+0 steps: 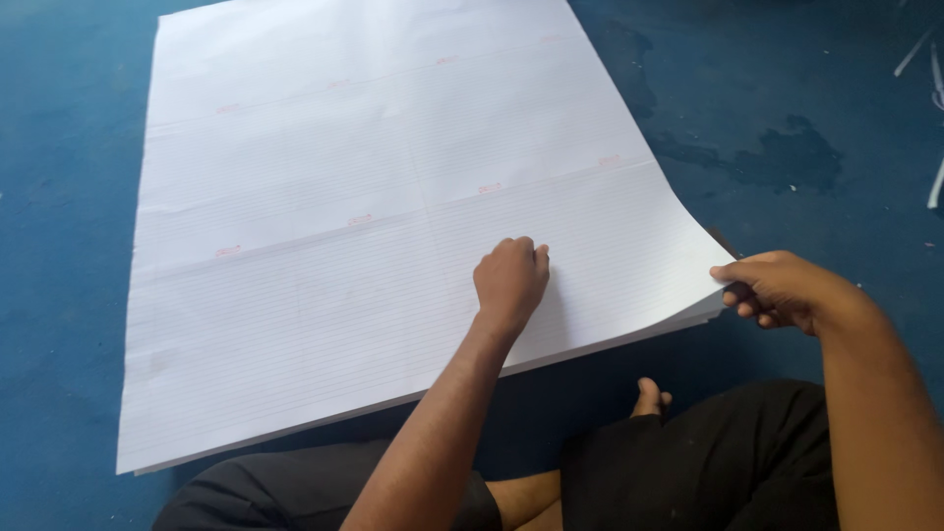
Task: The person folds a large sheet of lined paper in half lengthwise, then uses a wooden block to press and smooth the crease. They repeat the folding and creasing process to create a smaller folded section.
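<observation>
A: Obs. — large stack of white ruled paper sheets [374, 226] lies flat on the blue painted floor [69, 197], thin grey lines, faint fold creases, small red rectangular marks in rows; marks too small to make out.

B: Hands?

A: Left hand [509, 280] rests as a loose fist on the top sheet near the stack's near edge. Right hand [777, 290] pinches the lifted near-right corner, fingers curled under.

B: Hidden?

A: Stack's far edge is cut off; dark stains [787, 157] mark the floor right of it.
</observation>
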